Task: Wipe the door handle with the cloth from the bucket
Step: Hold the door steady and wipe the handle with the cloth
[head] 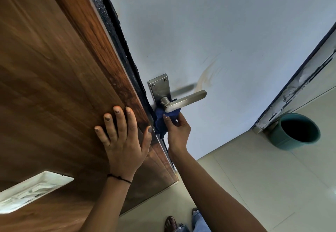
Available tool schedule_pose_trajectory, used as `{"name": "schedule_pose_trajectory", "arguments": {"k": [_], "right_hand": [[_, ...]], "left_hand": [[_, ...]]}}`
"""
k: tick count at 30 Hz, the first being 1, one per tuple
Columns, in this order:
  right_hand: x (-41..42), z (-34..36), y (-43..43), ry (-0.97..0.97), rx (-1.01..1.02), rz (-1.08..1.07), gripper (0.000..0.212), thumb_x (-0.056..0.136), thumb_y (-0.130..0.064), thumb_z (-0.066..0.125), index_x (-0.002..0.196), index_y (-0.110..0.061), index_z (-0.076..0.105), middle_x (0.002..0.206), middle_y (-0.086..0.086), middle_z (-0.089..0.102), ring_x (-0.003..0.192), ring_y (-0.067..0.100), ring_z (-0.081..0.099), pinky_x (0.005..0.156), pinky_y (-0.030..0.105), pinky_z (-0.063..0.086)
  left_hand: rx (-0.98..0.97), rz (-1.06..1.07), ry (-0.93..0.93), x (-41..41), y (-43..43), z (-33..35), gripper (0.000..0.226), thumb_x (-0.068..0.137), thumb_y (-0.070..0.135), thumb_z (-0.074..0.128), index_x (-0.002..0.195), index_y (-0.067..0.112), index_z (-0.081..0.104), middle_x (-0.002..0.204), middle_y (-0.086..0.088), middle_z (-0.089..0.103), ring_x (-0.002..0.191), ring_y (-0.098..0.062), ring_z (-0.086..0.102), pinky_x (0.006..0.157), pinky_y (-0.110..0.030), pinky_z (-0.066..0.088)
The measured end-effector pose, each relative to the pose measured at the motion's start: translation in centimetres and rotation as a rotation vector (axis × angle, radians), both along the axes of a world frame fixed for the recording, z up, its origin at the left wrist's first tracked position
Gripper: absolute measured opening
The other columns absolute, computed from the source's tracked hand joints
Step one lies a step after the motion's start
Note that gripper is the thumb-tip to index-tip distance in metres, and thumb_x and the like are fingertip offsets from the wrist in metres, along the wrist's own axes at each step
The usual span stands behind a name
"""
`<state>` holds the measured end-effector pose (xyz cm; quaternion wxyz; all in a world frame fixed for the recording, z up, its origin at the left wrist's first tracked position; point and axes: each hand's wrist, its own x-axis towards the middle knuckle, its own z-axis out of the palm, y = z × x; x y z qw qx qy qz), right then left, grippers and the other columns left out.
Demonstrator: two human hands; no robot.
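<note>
A silver lever door handle [187,100] on a metal backplate [160,86] is mounted on the pale grey door [209,32]. My right hand [179,130] grips a dark blue cloth [161,122] and presses it against the underside of the lever's base, by the backplate. My left hand [121,137] lies flat with spread fingers on the brown wooden panel [54,86] left of the door's edge. The teal bucket [296,131] stands on the floor at the right, its inside dark.
Pale floor tiles [254,186] fill the lower right. A chipped door frame [300,81] rises beside the bucket. My feet and jeans hems [183,222] show at the bottom. A white vent panel [31,191] sits in the wooden panel at lower left.
</note>
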<state>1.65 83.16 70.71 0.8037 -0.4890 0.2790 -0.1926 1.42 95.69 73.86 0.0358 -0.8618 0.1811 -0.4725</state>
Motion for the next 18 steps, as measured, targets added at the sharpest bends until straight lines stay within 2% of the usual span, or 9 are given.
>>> {"name": "schedule_pose_trajectory", "arguments": {"k": [4, 7, 9, 12, 13, 15, 16, 17, 18], "right_hand": [[1.0, 0.1, 1.5, 0.088, -0.005, -0.142, 0.022, 0.087, -0.014, 0.067, 0.107, -0.023, 0.067, 0.103, -0.005, 0.066, 0.102, 0.022, 0.065, 0.097, 0.034, 0.052], [1.2, -0.2, 1.5, 0.125, -0.05, -0.165, 0.019, 0.085, -0.019, 0.07, 0.096, -0.032, 0.063, 0.095, -0.008, 0.065, 0.098, 0.023, 0.066, 0.095, 0.039, 0.054], [1.3, -0.5, 0.9, 0.155, -0.081, -0.166, 0.018, 0.083, -0.023, 0.072, 0.094, -0.035, 0.064, 0.092, -0.011, 0.064, 0.095, 0.023, 0.067, 0.091, 0.042, 0.056], [1.3, -1.1, -0.3, 0.192, -0.093, -0.17, 0.014, 0.075, -0.032, 0.073, 0.086, -0.039, 0.069, 0.096, 0.001, 0.069, 0.084, 0.029, 0.07, 0.075, 0.05, 0.059], [1.2, -1.4, -1.0, 0.202, -0.092, -0.175, 0.014, 0.073, -0.033, 0.072, 0.086, -0.037, 0.071, 0.097, 0.006, 0.07, 0.078, 0.032, 0.069, 0.065, 0.046, 0.059], [1.0, -1.7, -2.9, 0.214, -0.09, -0.21, 0.022, 0.075, -0.03, 0.07, 0.095, -0.02, 0.071, 0.097, 0.018, 0.069, 0.065, 0.033, 0.063, 0.046, 0.032, 0.051], [0.7, -1.6, -4.0, 0.213, -0.083, -0.253, 0.026, 0.079, -0.027, 0.069, 0.101, -0.013, 0.069, 0.1, 0.019, 0.069, 0.067, 0.032, 0.063, 0.046, 0.03, 0.051], [0.3, -1.5, -5.0, 0.207, -0.08, -0.309, 0.03, 0.083, -0.023, 0.068, 0.11, -0.011, 0.067, 0.106, 0.015, 0.069, 0.077, 0.029, 0.066, 0.056, 0.034, 0.056], [-0.2, -1.6, -5.9, 0.193, -0.095, -0.372, 0.035, 0.085, -0.02, 0.066, 0.12, -0.013, 0.063, 0.115, 0.01, 0.067, 0.095, 0.025, 0.067, 0.075, 0.041, 0.059]], "left_hand": [[0.005, -0.005, -0.01, 0.0, 0.0, 0.0, 0.077, 0.096, 0.052, 0.03, 0.153, 0.011, -0.002, 0.159, -0.007, -0.02, 0.146, -0.023, -0.02, 0.117, -0.043, -0.014], [0.009, -0.001, -0.021, 0.0, 0.1, 0.0, 0.077, 0.096, 0.052, 0.03, 0.153, 0.011, -0.002, 0.159, -0.007, -0.02, 0.146, -0.023, -0.019, 0.118, -0.043, -0.013], [0.007, -0.002, -0.016, 0.0, 0.0, 0.1, 0.077, 0.096, 0.052, 0.03, 0.153, 0.012, -0.002, 0.159, -0.007, -0.02, 0.146, -0.023, -0.019, 0.118, -0.043, -0.013], [0.011, 0.006, -0.022, 0.1, 0.1, -0.1, 0.077, 0.096, 0.052, 0.031, 0.153, 0.011, -0.001, 0.159, -0.007, -0.019, 0.146, -0.024, -0.019, 0.117, -0.044, -0.012], [0.014, 0.016, -0.028, 0.1, 0.0, -0.1, 0.077, 0.095, 0.052, 0.031, 0.153, 0.011, -0.001, 0.159, -0.008, -0.019, 0.146, -0.024, -0.019, 0.117, -0.044, -0.012], [0.017, 0.029, -0.036, 0.1, 0.0, -0.1, 0.078, 0.095, 0.052, 0.031, 0.153, 0.011, -0.001, 0.159, -0.008, -0.019, 0.146, -0.024, -0.019, 0.117, -0.044, -0.012], [0.015, 0.033, -0.039, 0.2, -0.1, -0.1, 0.078, 0.095, 0.052, 0.031, 0.153, 0.011, -0.002, 0.159, -0.008, -0.019, 0.146, -0.024, -0.019, 0.118, -0.044, -0.012], [0.014, 0.038, -0.04, 0.2, -0.1, -0.2, 0.078, 0.095, 0.052, 0.031, 0.153, 0.011, -0.002, 0.159, -0.008, -0.019, 0.146, -0.025, -0.019, 0.118, -0.045, -0.012], [0.011, 0.042, -0.039, 0.2, -0.2, -0.2, 0.078, 0.095, 0.052, 0.031, 0.153, 0.011, -0.001, 0.159, -0.008, -0.019, 0.146, -0.025, -0.019, 0.118, -0.045, -0.012]]}}
